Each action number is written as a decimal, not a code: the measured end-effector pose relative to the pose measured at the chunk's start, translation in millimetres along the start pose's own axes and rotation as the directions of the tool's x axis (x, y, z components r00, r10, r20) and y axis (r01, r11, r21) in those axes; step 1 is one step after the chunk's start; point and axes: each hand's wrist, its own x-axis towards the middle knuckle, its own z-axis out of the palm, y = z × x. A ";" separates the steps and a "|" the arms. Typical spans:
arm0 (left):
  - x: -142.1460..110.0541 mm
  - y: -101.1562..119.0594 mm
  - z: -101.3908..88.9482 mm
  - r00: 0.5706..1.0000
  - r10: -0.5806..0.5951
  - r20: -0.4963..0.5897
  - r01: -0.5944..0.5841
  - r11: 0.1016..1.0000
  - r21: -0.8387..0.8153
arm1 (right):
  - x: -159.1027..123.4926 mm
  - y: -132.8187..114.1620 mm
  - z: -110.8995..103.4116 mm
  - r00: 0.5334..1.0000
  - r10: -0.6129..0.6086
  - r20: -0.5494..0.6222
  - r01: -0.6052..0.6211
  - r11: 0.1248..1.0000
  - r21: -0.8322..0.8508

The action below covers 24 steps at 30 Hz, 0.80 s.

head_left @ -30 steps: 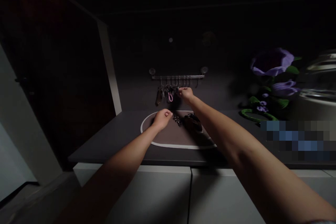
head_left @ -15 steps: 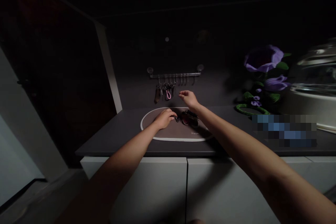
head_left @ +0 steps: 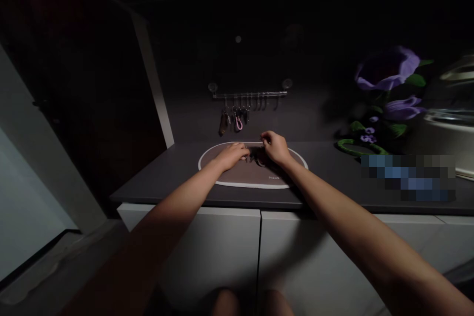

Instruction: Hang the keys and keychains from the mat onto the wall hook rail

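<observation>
On the brown oval mat with its white rim lies a small dark bunch of keys, partly covered by my right hand. My left hand rests low over the mat's middle, its fingers closed at a small metallic key. Just right of it, my right hand is curled above the bunch with thumb and fingers drawn together; whatever they pinch is hidden. Behind the hands, several keys and a pink loop hang from a clear hook rail on the wall.
Purple flowers with a green ring-shaped base stand on the dark counter at right. Beyond them is a large pale appliance. White cabinet doors sit below the counter edge. Bare hooks hang at the rail's right.
My right hand has come down from near the wall to the keys on the mat, its fingers now curled in. The left hand stays by the key. The view has tilted slightly.
</observation>
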 end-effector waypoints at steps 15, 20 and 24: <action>-2.6 14.1 -6.2 0.997 -0.062 -0.045 0.069 0.981 0.183 | -2.8 -1.8 1.7 0.996 -0.077 0.043 0.083 0.985 -0.150; -2.4 11.9 -2.2 0.978 -0.124 -0.170 0.135 0.989 0.053 | -3.3 -3.2 1.1 0.994 -0.101 0.047 0.107 0.982 -0.158; -1.4 2.2 1.5 0.908 -0.230 -0.349 0.186 0.970 -0.156 | -4.4 -5.8 0.9 0.991 -0.118 0.061 0.126 0.980 -0.153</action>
